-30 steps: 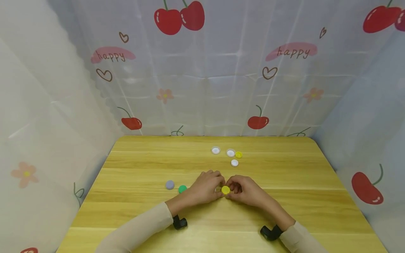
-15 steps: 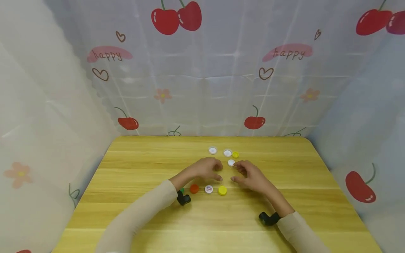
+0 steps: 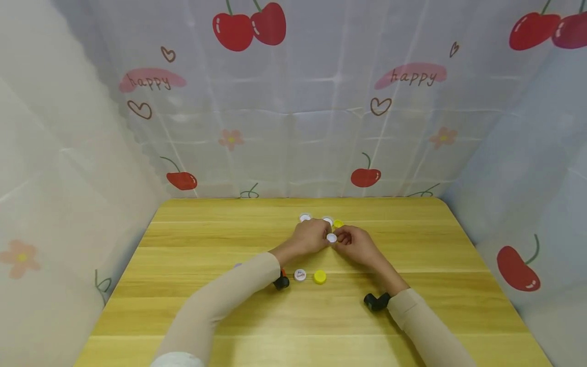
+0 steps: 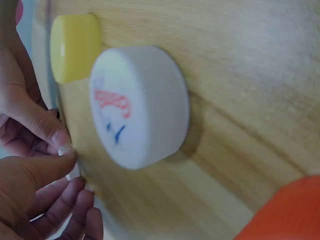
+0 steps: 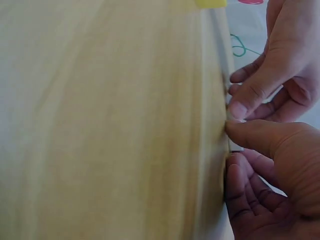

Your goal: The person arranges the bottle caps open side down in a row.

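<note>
A small white bottle cap (image 3: 331, 238), hollow side up, sits between the fingertips of both hands around the middle of the table. My left hand (image 3: 312, 236) pinches its left side, thumb nearest me. From the right, my right hand (image 3: 359, 245) pinches the opposite edge. The left wrist view shows only a sliver of this cap (image 4: 74, 171) between the thumbs and fingers. Closer to me lie a white cap with red and blue print (image 3: 300, 275) and a yellow cap (image 3: 319, 277). An orange cap (image 4: 287, 215) is mostly hidden under the left wrist.
Just beyond the hands are two white lids with clear rims, one at left (image 3: 304, 217) and one partly covered (image 3: 327, 220), plus a yellow cap (image 3: 338, 224). A purple cap (image 3: 237, 265) peeks out behind the left sleeve. Printed curtains surround the wooden table (image 3: 293, 326).
Both hands have left the yellow cap in the near row and moved away from me to the white cap, which they now pinch. The left forearm now covers the orange and green caps.
</note>
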The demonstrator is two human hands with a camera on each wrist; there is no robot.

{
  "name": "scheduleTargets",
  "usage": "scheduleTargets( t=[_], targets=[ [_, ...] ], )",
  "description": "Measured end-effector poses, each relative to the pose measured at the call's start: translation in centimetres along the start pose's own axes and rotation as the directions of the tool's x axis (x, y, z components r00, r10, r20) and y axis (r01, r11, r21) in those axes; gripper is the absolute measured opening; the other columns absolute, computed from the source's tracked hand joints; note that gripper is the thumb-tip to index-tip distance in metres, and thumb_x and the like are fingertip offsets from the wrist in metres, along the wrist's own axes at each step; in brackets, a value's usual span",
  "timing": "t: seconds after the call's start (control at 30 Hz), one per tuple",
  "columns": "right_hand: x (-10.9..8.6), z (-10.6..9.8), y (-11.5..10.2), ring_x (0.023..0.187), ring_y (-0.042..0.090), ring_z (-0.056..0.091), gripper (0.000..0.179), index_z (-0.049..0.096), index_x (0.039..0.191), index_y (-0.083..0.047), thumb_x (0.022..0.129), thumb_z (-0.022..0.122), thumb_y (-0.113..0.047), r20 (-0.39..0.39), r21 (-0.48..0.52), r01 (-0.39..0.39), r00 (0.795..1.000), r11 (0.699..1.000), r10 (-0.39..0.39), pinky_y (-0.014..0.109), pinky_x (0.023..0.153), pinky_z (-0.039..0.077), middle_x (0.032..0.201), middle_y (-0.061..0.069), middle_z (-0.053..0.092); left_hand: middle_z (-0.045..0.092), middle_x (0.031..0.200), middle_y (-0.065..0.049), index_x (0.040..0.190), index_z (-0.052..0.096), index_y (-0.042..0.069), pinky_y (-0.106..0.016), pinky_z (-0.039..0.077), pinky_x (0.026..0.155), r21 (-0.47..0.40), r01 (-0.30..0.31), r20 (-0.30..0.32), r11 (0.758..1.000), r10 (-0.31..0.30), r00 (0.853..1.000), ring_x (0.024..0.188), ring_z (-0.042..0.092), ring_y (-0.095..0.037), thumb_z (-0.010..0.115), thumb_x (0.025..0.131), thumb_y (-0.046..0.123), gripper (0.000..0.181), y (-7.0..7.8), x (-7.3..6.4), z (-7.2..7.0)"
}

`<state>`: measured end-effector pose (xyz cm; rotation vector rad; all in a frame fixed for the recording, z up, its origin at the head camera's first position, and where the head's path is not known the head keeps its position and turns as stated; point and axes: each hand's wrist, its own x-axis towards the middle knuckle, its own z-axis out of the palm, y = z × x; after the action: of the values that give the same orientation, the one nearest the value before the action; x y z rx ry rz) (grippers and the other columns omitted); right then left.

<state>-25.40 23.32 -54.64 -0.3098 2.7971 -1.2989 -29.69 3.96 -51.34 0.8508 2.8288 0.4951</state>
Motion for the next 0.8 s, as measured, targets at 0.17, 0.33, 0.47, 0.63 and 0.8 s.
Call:
scheduleTargets(
  t=[0.17, 0.33, 0.47, 0.63, 0.8],
  targets=[
    [0.1, 0.1, 0.1, 0.081, 0.016, 0.063, 0.024, 0.076, 0.116, -0.004, 0.095, 0.082, -0.014, -0.029, 0.001, 0.021, 0.999, 1.000, -0.021, 0.023, 0.073, 0.053, 0.097, 0.009, 0.074, 0.079, 0.103, 0.008, 0.112, 0.082, 0.022, -0.035, 0.059, 0.076, 0.032, -0.025, -0.030, 0.999, 0.026, 0.999, 0.089, 0.069, -0.009, 0.077, 0.101, 0.032, 0.015, -0.1, 0.3, 0.5],
    [-0.1, -0.1, 0.2, 0.082, 0.016, 0.064, 0.024, 0.077, 0.118, -0.003, 0.096, 0.081, -0.013, -0.022, -0.007, 0.037, 0.999, 0.999, -0.037, 0.023, 0.073, 0.054, 0.097, 0.010, 0.074, 0.079, 0.104, 0.009, 0.112, 0.082, 0.023, -0.034, 0.058, 0.074, 0.041, -0.040, -0.031, 0.998, 0.041, 0.999, 0.087, 0.067, -0.008, 0.076, 0.102, 0.032, 0.015, -0.2, 0.5, 0.8],
    [-0.1, -0.1, 0.3, 0.082, 0.015, 0.064, 0.023, 0.077, 0.118, -0.003, 0.097, 0.081, -0.013, -0.013, -0.025, 0.043, 0.999, 0.999, -0.043, 0.023, 0.073, 0.054, 0.098, 0.009, 0.075, 0.078, 0.105, 0.009, 0.113, 0.082, 0.023, -0.033, 0.057, 0.074, 0.046, -0.043, -0.017, 0.998, 0.044, 0.999, 0.087, 0.066, -0.008, 0.077, 0.101, 0.034, 0.017, -0.3, 0.5, 0.8],
    [-0.4, -0.3, 0.0, 0.086, 0.015, 0.066, 0.025, 0.077, 0.119, -0.004, 0.096, 0.082, -0.013, -0.025, -0.014, 0.066, 0.997, 0.998, -0.067, 0.022, 0.076, 0.056, 0.101, 0.009, 0.075, 0.077, 0.109, 0.006, 0.115, 0.081, 0.022, -0.033, 0.058, 0.078, 0.027, -0.085, -0.021, 0.996, 0.085, 0.996, 0.092, 0.068, -0.009, 0.078, 0.101, 0.033, 0.019, -0.4, 0.2, 0.3],
    [-1.6, -1.1, -0.3, 0.087, 0.015, 0.070, 0.026, 0.077, 0.120, -0.007, 0.096, 0.082, -0.012, -0.081, 0.034, 0.164, 0.984, 0.986, -0.161, 0.023, 0.078, 0.059, 0.103, 0.009, 0.076, 0.073, 0.112, 0.008, 0.122, 0.079, 0.024, -0.028, 0.057, 0.078, -0.042, -0.155, -0.101, 0.987, 0.150, 0.983, 0.095, 0.068, -0.007, 0.077, 0.101, 0.036, 0.025, -1.0, -1.3, -0.3]
  ],
)
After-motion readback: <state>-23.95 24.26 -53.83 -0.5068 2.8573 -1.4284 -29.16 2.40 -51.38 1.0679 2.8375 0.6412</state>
